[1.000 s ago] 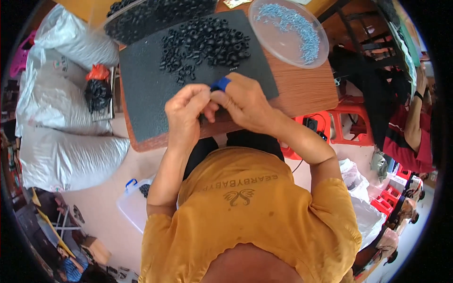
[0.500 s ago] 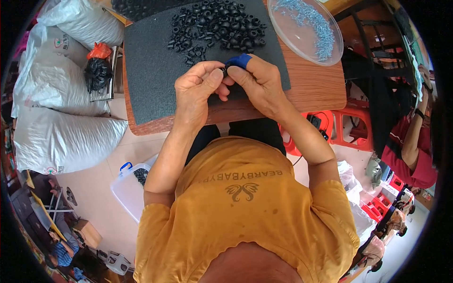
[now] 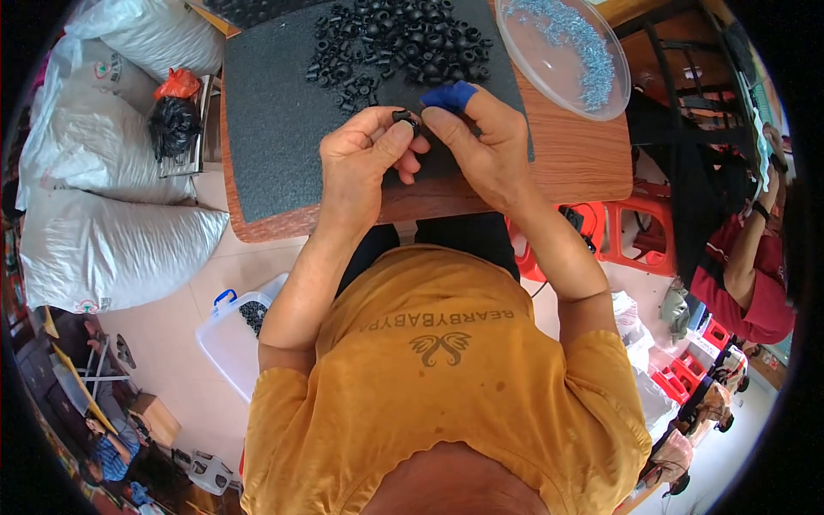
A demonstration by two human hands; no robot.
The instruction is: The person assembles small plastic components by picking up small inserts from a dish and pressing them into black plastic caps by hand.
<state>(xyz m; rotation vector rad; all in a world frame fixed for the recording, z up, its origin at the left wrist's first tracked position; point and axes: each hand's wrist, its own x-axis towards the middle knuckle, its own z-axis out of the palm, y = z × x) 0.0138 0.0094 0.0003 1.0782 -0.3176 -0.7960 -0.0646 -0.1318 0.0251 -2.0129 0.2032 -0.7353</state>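
My left hand [image 3: 365, 163] and my right hand [image 3: 481, 142] meet over a dark grey foam mat [image 3: 275, 129] on a wooden table [image 3: 584, 167]. Both pinch one small black rubber ring [image 3: 403, 118] between their fingertips. A blue cot covers my right forefinger [image 3: 451, 93]. A heap of several black rubber rings [image 3: 395, 39] lies on the mat just beyond my hands. A clear round dish [image 3: 562, 51] of small pale blue metal pieces stands at the far right of the table.
White sacks [image 3: 103, 240] lie on the floor to the left, with a black bag [image 3: 172, 124] and an orange bag beside them. A clear plastic box [image 3: 236, 330] with black parts sits by my left leg. Red stools [image 3: 631, 232] and another person [image 3: 747, 275] are at the right.
My head has tilted, so the table and hands sit higher in view. The hands stay together on the small black ring, fingers shifting slightly.
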